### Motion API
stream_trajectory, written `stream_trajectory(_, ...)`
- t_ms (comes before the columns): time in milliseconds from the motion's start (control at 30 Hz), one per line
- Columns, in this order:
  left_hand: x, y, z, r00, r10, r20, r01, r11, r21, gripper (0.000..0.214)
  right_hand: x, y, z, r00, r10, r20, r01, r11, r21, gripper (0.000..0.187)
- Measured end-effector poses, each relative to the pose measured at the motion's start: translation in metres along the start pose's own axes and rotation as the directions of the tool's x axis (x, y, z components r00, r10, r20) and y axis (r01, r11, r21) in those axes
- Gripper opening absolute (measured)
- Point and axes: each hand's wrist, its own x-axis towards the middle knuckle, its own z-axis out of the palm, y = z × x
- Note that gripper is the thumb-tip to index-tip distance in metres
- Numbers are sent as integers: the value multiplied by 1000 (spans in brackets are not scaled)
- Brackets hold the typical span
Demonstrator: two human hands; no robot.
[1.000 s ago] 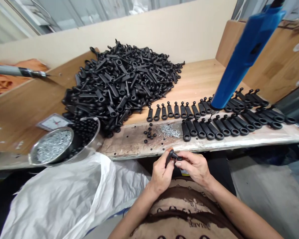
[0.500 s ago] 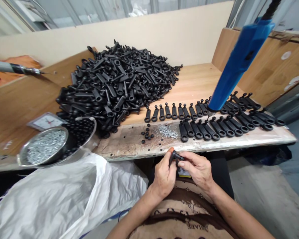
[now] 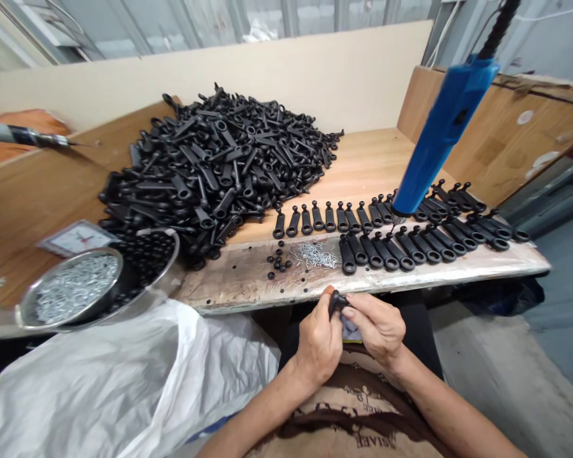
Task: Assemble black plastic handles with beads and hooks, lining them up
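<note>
Left hand [image 3: 319, 343] closed round black handle piece [image 3: 334, 301], long axis near upright, just near of bench edge [image 3: 248, 294]. Right hand [image 3: 375, 327] pinches its top end from the right (fingertips touching). Laid-out row [image 3: 386, 251] beyond both hands.

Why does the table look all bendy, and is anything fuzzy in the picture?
Head view: the wide lens bows the table edge and stretches the corners; the light is soft and even, with only faint shadows under the pile of black parts; the left hand and right hand, pinching a black part, look sharp, not fuzzy.
</note>
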Motion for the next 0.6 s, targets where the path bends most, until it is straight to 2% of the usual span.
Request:
stream_trajectory(100,2,0,-1,999,-23,47,25,999,-44,36,2,1,-2,977,207,47,-212,964,159,14)
stream_trajectory(167,3,0,-1,998,-21,61,25,998,-53,35,3,2,-3,955,286,75,-296,921,253,13)
stream_trajectory(233,4,-2,0,998,-6,62,9,999,-45,35,3,2,-2,954,292,73,-301,918,257,14)
stream_trajectory(333,9,-4,2,998,22,52,-22,1000,-8,34,6,2,0,982,187,-12,-185,977,102,17)
stream_trajectory(400,15,-6,4,999,23,48,-24,999,21,34,12,4,3,983,180,-42,-178,982,58,18)
stream_trajectory(467,24,-7,4,999,9,46,-11,999,40,35,21,6,7,961,277,-25,-269,949,167,14)
stream_trajectory(533,35,-10,3,999,0,45,-3,999,52,35,34,8,10,927,374,21,-361,877,316,10)
stream_trajectory(600,49,-15,-1,999,12,39,-14,998,69,35,50,7,13,915,399,63,-393,843,367,10)
